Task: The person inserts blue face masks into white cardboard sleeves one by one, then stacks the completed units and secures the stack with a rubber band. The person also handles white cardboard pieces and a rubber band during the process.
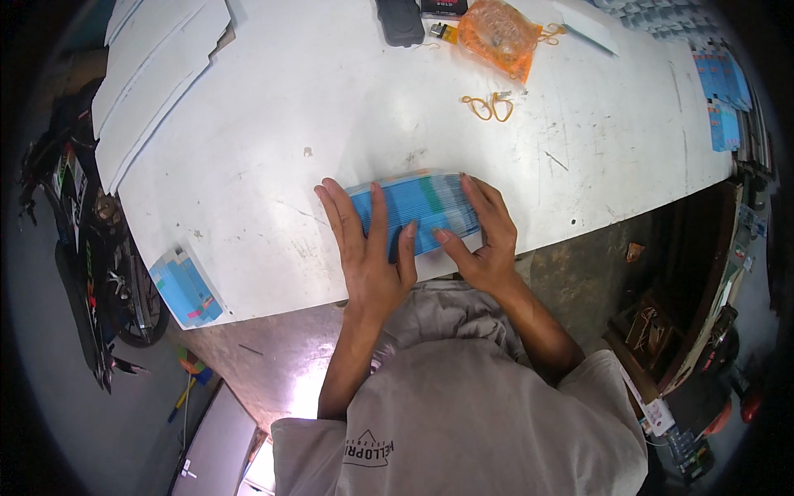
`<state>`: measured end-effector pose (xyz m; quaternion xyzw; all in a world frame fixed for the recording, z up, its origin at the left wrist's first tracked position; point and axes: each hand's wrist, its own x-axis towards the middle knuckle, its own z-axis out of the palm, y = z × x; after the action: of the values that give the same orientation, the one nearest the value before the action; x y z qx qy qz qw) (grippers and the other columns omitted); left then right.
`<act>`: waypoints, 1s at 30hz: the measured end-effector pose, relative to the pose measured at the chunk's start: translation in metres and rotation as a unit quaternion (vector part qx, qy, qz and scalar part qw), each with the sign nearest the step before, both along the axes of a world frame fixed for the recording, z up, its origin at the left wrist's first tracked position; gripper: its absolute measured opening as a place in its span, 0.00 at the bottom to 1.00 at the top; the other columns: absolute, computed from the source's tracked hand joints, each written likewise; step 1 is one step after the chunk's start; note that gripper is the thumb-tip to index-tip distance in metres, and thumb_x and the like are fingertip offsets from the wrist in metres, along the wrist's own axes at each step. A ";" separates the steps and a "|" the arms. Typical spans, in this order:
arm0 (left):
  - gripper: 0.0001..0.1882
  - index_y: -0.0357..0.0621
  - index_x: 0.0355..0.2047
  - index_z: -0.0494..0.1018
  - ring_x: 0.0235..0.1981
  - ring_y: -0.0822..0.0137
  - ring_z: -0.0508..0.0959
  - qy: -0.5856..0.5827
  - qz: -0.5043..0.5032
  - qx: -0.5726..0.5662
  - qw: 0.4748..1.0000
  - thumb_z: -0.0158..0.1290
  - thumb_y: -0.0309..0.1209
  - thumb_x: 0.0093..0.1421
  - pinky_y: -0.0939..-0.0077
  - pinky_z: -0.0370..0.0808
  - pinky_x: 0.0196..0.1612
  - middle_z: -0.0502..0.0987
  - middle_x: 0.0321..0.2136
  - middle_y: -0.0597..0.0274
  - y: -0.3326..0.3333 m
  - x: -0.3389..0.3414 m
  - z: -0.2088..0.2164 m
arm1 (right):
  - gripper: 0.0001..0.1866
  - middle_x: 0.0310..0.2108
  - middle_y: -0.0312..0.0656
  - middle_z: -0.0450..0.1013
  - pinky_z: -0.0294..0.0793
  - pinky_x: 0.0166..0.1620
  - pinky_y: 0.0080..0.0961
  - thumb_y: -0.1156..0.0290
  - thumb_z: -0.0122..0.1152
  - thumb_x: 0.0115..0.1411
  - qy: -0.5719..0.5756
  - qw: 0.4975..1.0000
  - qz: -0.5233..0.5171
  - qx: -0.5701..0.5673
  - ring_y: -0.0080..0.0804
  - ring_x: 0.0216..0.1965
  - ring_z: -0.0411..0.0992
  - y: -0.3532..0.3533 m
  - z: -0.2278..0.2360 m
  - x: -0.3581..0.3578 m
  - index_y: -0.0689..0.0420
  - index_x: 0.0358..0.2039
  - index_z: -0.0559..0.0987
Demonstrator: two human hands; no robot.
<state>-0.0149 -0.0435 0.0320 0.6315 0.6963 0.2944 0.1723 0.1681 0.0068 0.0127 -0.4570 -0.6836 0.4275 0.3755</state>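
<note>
A thick stack of blue printed cards or flat cartons, with a green band and a paler right end, is at the table's near edge. Its many thin edges face up in close rows. My left hand holds the left end, thumb on the near side and fingers partly spread, some of them past the stack. Around the right end curls my right hand, with its thumb pressed on the near side and its fingers over the far corner. The underside of the stack is hidden.
Another small blue stack sits at the table's left corner. Large white sheets lie far left. Rubber bands, an orange plastic bag, a lighter and a dark case are farther back. More blue bundles line the right edge.
</note>
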 end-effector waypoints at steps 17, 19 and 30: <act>0.31 0.31 0.69 0.65 0.74 0.20 0.41 0.023 0.000 -0.002 1.000 0.55 0.34 0.70 0.30 0.56 0.70 0.42 0.74 0.21 0.001 0.004 0.001 | 0.36 0.57 0.64 0.74 0.80 0.54 0.40 0.69 0.77 0.58 -0.009 0.998 -0.025 0.059 0.52 0.57 0.75 -0.001 -0.011 0.002 0.70 0.64 0.74; 0.30 0.31 0.68 0.65 0.75 0.20 0.41 0.023 0.001 -0.006 1.000 0.56 0.33 0.70 0.30 0.56 0.70 0.42 0.74 0.20 0.001 0.004 0.001 | 0.35 0.57 0.64 0.74 0.80 0.53 0.40 0.69 0.77 0.58 -0.020 0.997 -0.020 0.077 0.52 0.56 0.75 0.000 -0.011 0.005 0.69 0.63 0.74; 0.31 0.29 0.68 0.65 0.74 0.19 0.41 0.025 0.007 -0.009 1.000 0.55 0.33 0.68 0.30 0.55 0.70 0.43 0.74 0.21 0.004 0.006 0.003 | 0.31 0.53 0.60 0.75 0.81 0.50 0.39 0.68 0.78 0.56 -0.016 0.994 -0.023 0.103 0.50 0.53 0.76 0.002 -0.011 0.006 0.69 0.58 0.78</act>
<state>-0.0093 -0.0398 0.0355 0.6324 0.7074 0.2732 0.1582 0.1740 0.0092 0.0015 -0.4378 -0.7193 0.3389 0.4196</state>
